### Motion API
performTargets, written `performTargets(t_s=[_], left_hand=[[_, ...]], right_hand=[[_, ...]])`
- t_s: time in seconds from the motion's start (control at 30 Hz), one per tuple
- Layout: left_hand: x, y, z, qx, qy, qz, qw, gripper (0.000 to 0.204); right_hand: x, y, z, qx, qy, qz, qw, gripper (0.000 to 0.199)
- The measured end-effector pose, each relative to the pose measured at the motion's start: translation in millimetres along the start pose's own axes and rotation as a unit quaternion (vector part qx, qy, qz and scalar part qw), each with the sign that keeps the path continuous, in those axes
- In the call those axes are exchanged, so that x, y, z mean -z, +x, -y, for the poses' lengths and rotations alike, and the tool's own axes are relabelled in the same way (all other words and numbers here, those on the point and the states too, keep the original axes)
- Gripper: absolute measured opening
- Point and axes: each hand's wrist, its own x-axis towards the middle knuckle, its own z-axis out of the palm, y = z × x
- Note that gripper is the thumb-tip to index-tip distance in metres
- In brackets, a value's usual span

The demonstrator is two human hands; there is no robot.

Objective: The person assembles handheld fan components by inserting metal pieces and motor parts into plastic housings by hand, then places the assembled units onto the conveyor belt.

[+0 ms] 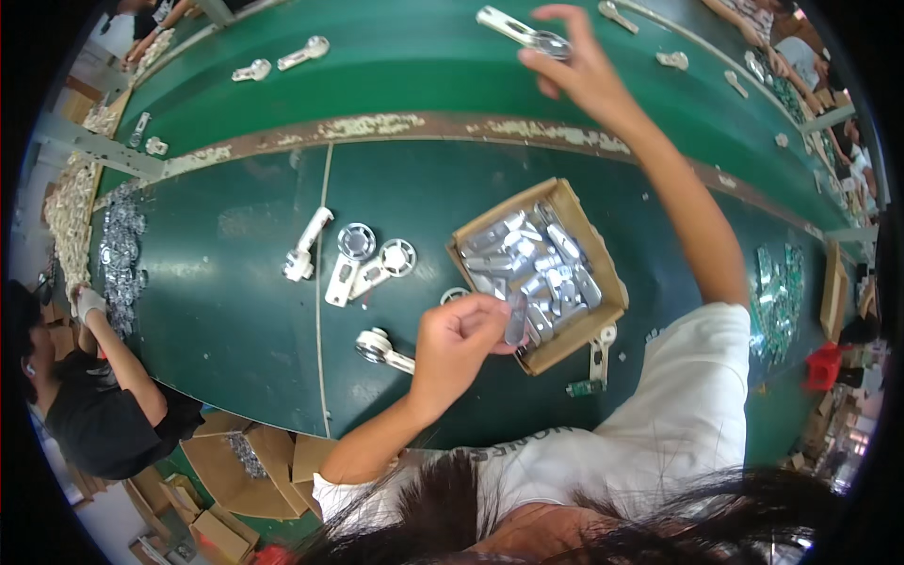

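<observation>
My left hand (pixel 454 347) is closed, its thumb and fingers pinching a flat silver-grey, rounded piece (pixel 515 320) at the near left edge of a cardboard box (pixel 600 231). Many similar silver pieces (pixel 527 259) lie jumbled in that box. Far off, over the green belt, my right hand (pixel 586 75) has its fingers spread around the round end of a white handle-shaped part (pixel 508 25). The thumb overlaps the round end, while the index finger stands apart from it.
Several white parts with round ends (pixel 356 242) lie on the green table (pixel 226 282) left of the box. A raised, worn ledge (pixel 377 125) separates the table from the belt (pixel 405 66). Green circuit boards (pixel 777 292) are heaped at right. A co-worker (pixel 104 405) sits at left.
</observation>
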Motion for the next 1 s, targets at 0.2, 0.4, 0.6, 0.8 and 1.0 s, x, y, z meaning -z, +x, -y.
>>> performTargets(t_s=[0.2,0.4,0.6,0.8,1.0], left_hand=[[-8.0,-1.1,1.9,0.01,0.004,-0.012,1.0,0.017],[-16.7,-6.1,2.8,0.015,0.036,-0.004,0.999,0.017],[-15.1,-8.4,3.2,0.009,0.037,-0.005,0.999,0.017],[-15.7,-10.1,6.0,0.023,0.028,0.022,0.999,0.018],[-16.5,-10.8,1.1,0.014,-0.022,0.068,0.997,0.02]], right_hand=[[9.5,-157.0,66.1,-0.146,0.133,0.15,0.969,0.022],[3.7,-170.9,80.5,-0.307,0.21,0.244,0.896,0.041],[-7.4,-172.4,82.4,-0.178,-0.02,0.207,0.962,0.029],[-47.2,-175.2,55.4,-0.106,0.005,0.101,0.989,0.026],[-56.0,-180.2,52.8,-0.052,-0.01,0.046,0.998,0.026]])
